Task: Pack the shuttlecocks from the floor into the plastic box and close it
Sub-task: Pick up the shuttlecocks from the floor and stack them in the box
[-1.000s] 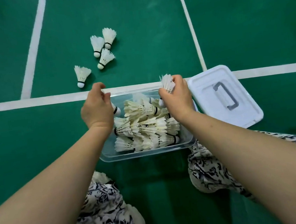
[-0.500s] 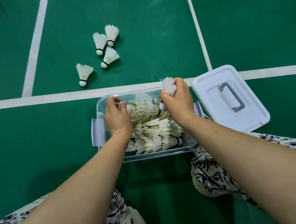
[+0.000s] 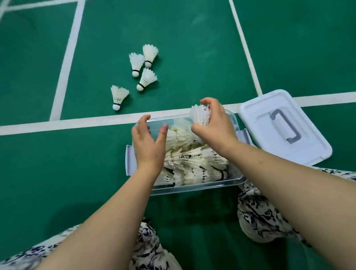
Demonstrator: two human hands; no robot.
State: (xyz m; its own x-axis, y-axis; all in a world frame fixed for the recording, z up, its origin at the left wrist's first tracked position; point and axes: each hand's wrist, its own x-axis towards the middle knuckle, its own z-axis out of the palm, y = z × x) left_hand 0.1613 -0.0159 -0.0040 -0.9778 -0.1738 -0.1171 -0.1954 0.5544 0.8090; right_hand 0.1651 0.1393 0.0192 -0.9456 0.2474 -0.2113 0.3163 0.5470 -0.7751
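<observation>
over the far edge of the box (image 3: 200, 186), right hand (image 3: 215, 128) is curled round one shuttle (image 3: 199, 116), feathers up and away, long axis roughly upright, the pile (image 3: 193, 164) just below it. left hand (image 3: 148, 145) hovers spread wide above the far left corner, holding nothing. four loose shuttles (image 3: 146, 79) lie on the floor (image 3: 184, 35) past the white line (image 3: 40, 127), beyond that corner, so left looks nearer. lid (image 3: 265, 114) sits off the right edge.

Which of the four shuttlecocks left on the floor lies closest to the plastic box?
The lone shuttlecock left of the cluster of three, with its cork toward the white line. The others lie farther from the plastic box.
</observation>
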